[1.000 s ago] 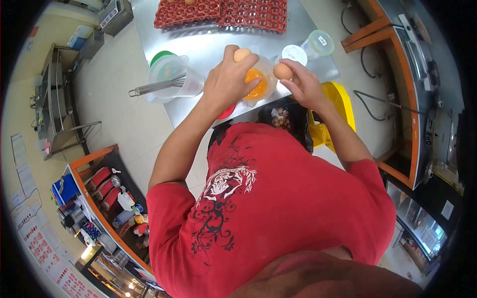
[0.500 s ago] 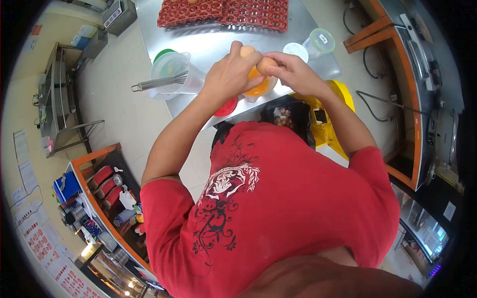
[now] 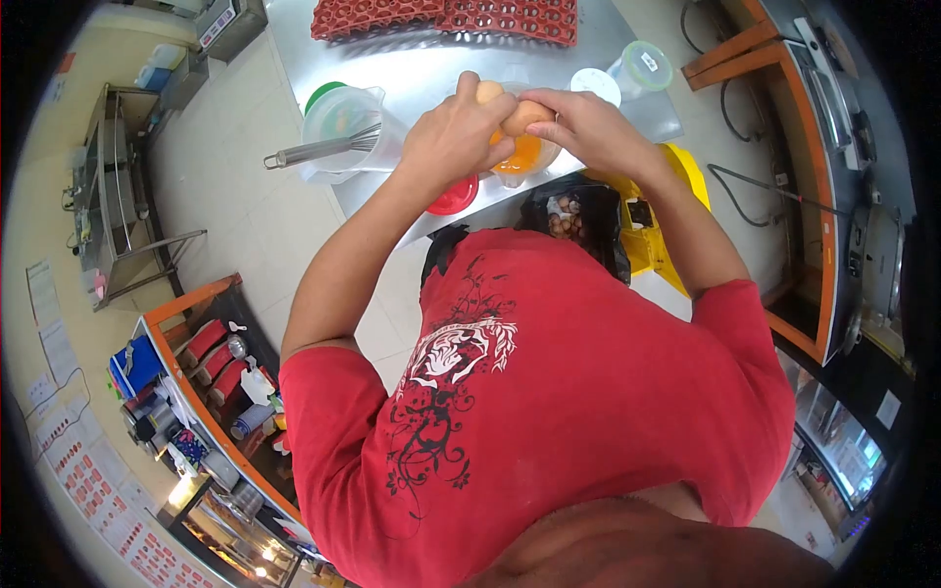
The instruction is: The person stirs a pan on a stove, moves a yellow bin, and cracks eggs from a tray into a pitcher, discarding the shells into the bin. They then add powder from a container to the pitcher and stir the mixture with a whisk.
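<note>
Over a clear container with orange yolks in it, both my hands meet. My left hand is closed around a brown egg. My right hand grips another brown egg, with the left fingers close against that egg's side. Whether its shell is cracked I cannot make out. Left of the hands stands a translucent pitcher with a wire whisk lying across its top. A red lid or dish is below my left wrist.
Red egg trays lie at the far side of the steel table. A lidded tub and a clear jar stand at the right. Below the table edge, a black bag holds eggshells beside a yellow bin.
The view has shifted slightly. Both hands still hold their eggs above the container, and the right hand's egg shows a little more, turned slightly.
</note>
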### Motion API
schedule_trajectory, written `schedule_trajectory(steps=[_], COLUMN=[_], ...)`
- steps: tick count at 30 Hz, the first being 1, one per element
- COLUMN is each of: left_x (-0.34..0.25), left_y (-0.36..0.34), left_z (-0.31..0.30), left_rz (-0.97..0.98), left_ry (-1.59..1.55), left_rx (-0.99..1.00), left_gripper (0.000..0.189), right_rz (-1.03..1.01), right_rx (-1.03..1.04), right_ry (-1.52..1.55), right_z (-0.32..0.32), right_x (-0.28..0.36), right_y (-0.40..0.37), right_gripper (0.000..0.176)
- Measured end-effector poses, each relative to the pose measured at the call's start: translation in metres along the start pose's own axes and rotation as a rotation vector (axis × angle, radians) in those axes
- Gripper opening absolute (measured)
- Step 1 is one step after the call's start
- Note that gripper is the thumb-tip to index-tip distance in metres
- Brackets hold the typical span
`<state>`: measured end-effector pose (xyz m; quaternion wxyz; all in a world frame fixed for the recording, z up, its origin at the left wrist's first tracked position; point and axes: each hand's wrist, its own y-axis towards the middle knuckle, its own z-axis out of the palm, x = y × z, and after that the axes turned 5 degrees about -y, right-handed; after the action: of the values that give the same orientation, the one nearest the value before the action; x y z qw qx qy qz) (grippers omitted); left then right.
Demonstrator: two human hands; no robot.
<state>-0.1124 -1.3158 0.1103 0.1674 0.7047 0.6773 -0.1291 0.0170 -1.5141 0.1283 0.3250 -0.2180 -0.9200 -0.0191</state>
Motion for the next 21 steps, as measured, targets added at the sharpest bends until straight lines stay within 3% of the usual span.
schedule_trajectory(steps=[3,6,12,15,17,18,20,21], left_x=[0.001,-0.001,-0.022,-0.013,-0.006,-0.004,0.002,0.003], left_y=[0.001,0.003,-0.004,-0.014,-0.016,-0.018,-0.019,-0.018], left_z=[-0.006,-0.012,-0.024,-0.027,-0.031,-0.032,-0.031,-0.031], left_rz=[0.016,0.045,0.081,0.036,0.039,0.037,0.06,0.059], left_ry=[0.026,0.024,-0.01,-0.124,-0.127,-0.128,-0.136,-0.135], left_rx=[0.023,-0.028,-0.065,-0.255,-0.362,-0.415,-0.439,-0.444], left_gripper=[0.05,0.053,0.06,0.058,0.056,0.055,0.053,0.053], right_rz=[-0.02,-0.054,0.229,0.34,0.584,0.735,0.657,0.706], right_rx=[-0.029,-0.112,0.028,0.196,0.333,0.394,0.301,0.244], right_ry=[-0.04,0.238,0.72,0.886,0.678,0.337,-0.156,0.263], right_z=[-0.003,0.005,0.01,0.041,0.065,0.081,0.139,0.134], right_x=[0.002,-0.006,-0.017,-0.067,-0.084,-0.096,-0.166,-0.165], right_y=[0.001,-0.003,-0.05,-0.105,-0.132,-0.143,-0.176,-0.172], right_gripper=[0.045,0.044,0.041,0.046,0.049,0.048,0.04,0.038])
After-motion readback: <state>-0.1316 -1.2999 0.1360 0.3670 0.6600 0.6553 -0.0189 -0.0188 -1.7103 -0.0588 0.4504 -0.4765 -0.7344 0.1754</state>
